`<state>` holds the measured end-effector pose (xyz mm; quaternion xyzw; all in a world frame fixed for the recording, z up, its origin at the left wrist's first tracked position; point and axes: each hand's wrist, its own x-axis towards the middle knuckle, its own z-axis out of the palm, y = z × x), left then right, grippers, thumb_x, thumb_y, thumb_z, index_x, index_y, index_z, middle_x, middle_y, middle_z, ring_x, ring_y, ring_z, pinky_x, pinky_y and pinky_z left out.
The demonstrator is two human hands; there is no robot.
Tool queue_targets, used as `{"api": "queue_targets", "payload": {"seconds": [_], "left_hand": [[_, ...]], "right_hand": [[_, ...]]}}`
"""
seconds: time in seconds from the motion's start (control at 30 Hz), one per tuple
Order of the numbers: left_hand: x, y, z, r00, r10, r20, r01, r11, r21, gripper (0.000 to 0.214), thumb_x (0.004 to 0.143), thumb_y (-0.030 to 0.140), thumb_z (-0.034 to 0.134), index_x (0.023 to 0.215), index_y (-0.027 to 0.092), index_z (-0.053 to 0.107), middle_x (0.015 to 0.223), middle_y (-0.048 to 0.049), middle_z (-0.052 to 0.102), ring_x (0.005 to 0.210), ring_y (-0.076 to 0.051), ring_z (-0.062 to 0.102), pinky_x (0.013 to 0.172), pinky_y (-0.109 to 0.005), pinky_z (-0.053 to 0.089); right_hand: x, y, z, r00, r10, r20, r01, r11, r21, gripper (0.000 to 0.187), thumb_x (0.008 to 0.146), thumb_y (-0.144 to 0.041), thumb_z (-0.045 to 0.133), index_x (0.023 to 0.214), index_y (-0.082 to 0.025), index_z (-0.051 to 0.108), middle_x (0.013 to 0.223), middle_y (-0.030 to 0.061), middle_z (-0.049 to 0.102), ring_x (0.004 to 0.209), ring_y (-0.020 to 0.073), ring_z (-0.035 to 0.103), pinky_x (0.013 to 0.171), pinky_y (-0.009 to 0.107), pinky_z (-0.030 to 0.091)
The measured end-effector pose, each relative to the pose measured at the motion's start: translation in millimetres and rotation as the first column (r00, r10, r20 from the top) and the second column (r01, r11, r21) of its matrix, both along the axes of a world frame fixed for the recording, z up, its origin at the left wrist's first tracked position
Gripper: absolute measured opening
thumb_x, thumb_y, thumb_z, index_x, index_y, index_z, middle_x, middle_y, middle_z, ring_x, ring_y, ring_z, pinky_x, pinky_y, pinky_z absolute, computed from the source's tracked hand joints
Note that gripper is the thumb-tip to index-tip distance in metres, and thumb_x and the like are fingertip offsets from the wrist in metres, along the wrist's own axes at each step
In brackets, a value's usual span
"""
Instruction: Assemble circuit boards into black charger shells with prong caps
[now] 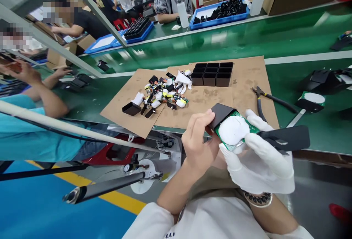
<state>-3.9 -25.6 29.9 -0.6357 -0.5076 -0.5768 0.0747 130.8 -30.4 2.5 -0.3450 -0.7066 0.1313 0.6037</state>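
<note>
My left hand (196,142), bare, pinches a black plastic case (221,113) from the left. My right hand (261,158), in a white glove, closes around a green circuit board with a white pad (233,131) that sits partly inside the case. A black flat tool or part (286,138) lies across the gloved fingers, pointing right. Both hands meet just above the near edge of the cardboard sheet (247,81).
A pile of small boards and black parts (162,94) and a block of empty black cases (211,74) lie on the cardboard. Pliers (261,99) rest at its right. A green conveyor belt (288,37) runs behind. A person's arm (46,96) works at left; others sit across.
</note>
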Motion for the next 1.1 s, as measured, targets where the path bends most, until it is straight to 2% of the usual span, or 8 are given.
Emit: {"api": "queue_targets", "payload": {"seconds": [0.07, 0.2, 0.37, 0.6, 0.77, 0.87, 1.0, 1.1], "left_hand": [[2, 0, -0.7, 1.0, -0.001, -0.001, 0.001, 1.0, 0.005, 0.021, 0.085, 0.014, 0.066, 0.105, 0.02, 0.065, 0.101, -0.0057, 0.075, 0.092, -0.016, 0.069, 0.065, -0.024, 0.053], [4, 2, -2.6, 1.0, -0.021, 0.018, 0.021, 1.0, 0.01, 0.021, 0.084, 0.014, 0.068, 0.105, 0.02, 0.064, 0.099, -0.0049, 0.074, 0.091, -0.016, 0.07, 0.067, -0.025, 0.053], [3, 4, -4.5, 0.999, -0.032, 0.029, 0.032, 0.999, 0.0, 0.021, 0.084, 0.014, 0.069, 0.104, 0.019, 0.064, 0.1, -0.0054, 0.074, 0.093, -0.016, 0.07, 0.067, -0.023, 0.053], [2, 5, -8.1, 0.998, -0.043, 0.044, 0.043, 0.999, 0.001, 0.016, 0.091, 0.024, 0.066, 0.105, 0.019, 0.063, 0.1, -0.006, 0.074, 0.093, -0.016, 0.069, 0.068, -0.025, 0.054], [2, 5, -9.0, 0.996, -0.059, 0.07, 0.06, 0.998, -0.014, 0.017, 0.092, 0.029, 0.066, 0.105, 0.019, 0.063, 0.101, -0.0067, 0.074, 0.095, -0.016, 0.069, 0.07, -0.024, 0.054], [2, 5, -8.7, 0.996, -0.056, 0.071, 0.058, 0.998, -0.027, 0.016, 0.093, 0.028, 0.065, 0.105, 0.019, 0.063, 0.1, -0.0065, 0.074, 0.095, -0.016, 0.07, 0.069, -0.024, 0.054], [2, 6, -9.8, 0.996, -0.052, 0.077, 0.053, 0.999, -0.011, 0.019, 0.093, 0.032, 0.066, 0.105, 0.019, 0.063, 0.101, -0.0072, 0.074, 0.094, -0.017, 0.07, 0.068, -0.025, 0.055], [1, 6, -11.1, 0.995, -0.053, 0.081, 0.055, 0.998, -0.013, 0.016, 0.093, 0.029, 0.065, 0.105, 0.019, 0.063, 0.102, -0.0074, 0.074, 0.094, -0.017, 0.07, 0.07, -0.025, 0.055]], "right_hand": [[-3, 3, 7.1, 0.997, -0.071, -0.018, 0.073, 0.988, 0.134, 0.053, 0.072, -0.013, 0.081, 0.12, -0.029, 0.063, 0.109, 0.0048, 0.072, 0.119, 0.0365, 0.066, 0.107, 0.07, 0.051], [-5, 5, 22.0, 0.994, -0.11, -0.022, 0.113, 0.974, 0.196, 0.059, 0.071, -0.01, 0.082, 0.123, -0.028, 0.062, 0.11, 0.0039, 0.074, 0.118, 0.0361, 0.068, 0.1, 0.064, 0.058], [-5, 3, 24.6, 0.994, -0.081, -0.074, 0.093, 0.977, 0.191, 0.069, 0.071, -0.006, 0.082, 0.133, -0.025, 0.06, 0.104, 0.0055, 0.074, 0.118, 0.0348, 0.068, 0.098, 0.059, 0.061], [-8, 7, 23.6, 0.997, -0.056, -0.056, 0.065, 0.98, 0.19, 0.065, 0.073, -0.006, 0.08, 0.133, -0.023, 0.062, 0.106, 0.0062, 0.074, 0.119, 0.0305, 0.068, 0.101, 0.054, 0.061], [-9, 7, 23.7, 0.995, -0.094, -0.026, 0.097, 0.986, 0.136, 0.056, 0.077, -0.013, 0.079, 0.129, -0.028, 0.062, 0.105, 0.0056, 0.075, 0.117, 0.0324, 0.069, 0.099, 0.058, 0.06], [-9, 7, 22.8, 0.996, -0.089, -0.024, 0.091, 0.984, 0.152, 0.059, 0.076, -0.011, 0.079, 0.13, -0.028, 0.062, 0.103, 0.0048, 0.075, 0.118, 0.0323, 0.069, 0.097, 0.057, 0.061], [-8, 7, 22.5, 0.996, -0.088, -0.017, 0.089, 0.989, 0.119, 0.061, 0.076, -0.013, 0.079, 0.133, -0.028, 0.062, 0.114, 0.0074, 0.073, 0.122, 0.0332, 0.067, 0.1, 0.058, 0.059], [-7, 7, 23.2, 0.998, -0.064, 0.004, 0.063, 0.991, 0.121, 0.063, 0.076, -0.011, 0.079, 0.133, -0.028, 0.061, 0.103, 0.0046, 0.075, 0.121, 0.0326, 0.067, 0.1, 0.057, 0.059]]}}
